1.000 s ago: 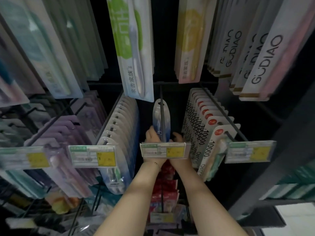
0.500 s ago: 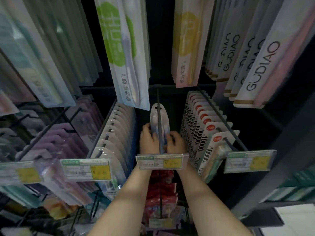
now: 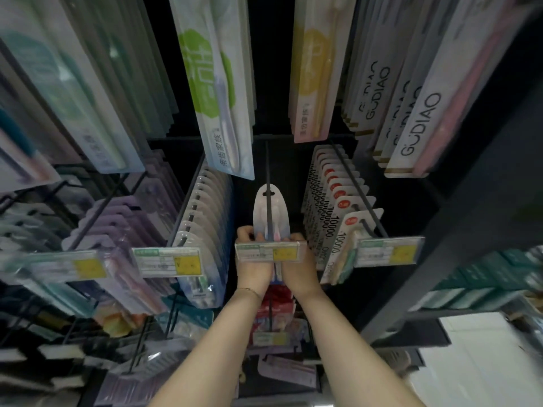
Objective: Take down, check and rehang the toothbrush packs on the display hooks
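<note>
Toothbrush pack (image 3: pixel 271 212) pushed farther back along hook (image 3: pixel 268 168); both hands followed behind price tag (image 3: pixel 270 251).

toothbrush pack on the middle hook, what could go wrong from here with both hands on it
1. The toothbrush pack hangs by one small hole on the hook; a skewed push by the left hand or right hand could tear it.
2. The price tag hides the fingers, so grip is hard to judge.
3. The neighbouring 10000 packs sit close and could get knocked.

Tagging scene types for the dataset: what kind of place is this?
Most likely a shop's oral-care aisle: rows of carded toothbrush packs hang on display hooks, each hook fronted by a price tag. Both hands, left hand and right hand, hold one toothbrush pack on its hook.
</note>
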Available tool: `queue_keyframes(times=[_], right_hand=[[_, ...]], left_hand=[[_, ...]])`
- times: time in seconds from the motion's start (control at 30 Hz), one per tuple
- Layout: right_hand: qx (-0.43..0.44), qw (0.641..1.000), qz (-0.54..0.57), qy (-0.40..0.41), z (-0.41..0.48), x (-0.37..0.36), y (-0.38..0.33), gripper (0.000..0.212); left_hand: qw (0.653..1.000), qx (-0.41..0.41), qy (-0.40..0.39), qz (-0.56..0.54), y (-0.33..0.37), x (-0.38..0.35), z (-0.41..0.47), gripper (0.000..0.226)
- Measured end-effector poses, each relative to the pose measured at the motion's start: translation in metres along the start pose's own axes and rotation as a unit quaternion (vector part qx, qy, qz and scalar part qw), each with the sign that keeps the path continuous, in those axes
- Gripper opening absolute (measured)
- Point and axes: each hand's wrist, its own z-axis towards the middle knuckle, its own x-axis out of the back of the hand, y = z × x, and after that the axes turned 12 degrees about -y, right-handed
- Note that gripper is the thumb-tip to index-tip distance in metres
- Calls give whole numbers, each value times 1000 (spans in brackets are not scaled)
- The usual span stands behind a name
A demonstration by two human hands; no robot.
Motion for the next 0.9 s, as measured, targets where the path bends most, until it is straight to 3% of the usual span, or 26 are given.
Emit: queue_keyframes(times=[0.1,0.47,0.67,0.8,0.9], right_hand=[[-22,999,-42,-22,-21,1,-3,25],[-50,997,-33,-51,-84,5,-30,19],[-42,994,-72,-66,-103,-2,-31,22],[-37,995,-72,-65,-109,-8,-34,24],[-41,995,-60,-66,-110,-12,-37,22]], left_hand=[[1000,14,5,10,6,4,-21,25],[1000,26,-12,-3,19,21,-78,7],[999,14,-18,34,22,33,-104,17],[998,9,-36,60,12,42,-108,2],[996,10,-49,68,16,49,-104,3]])
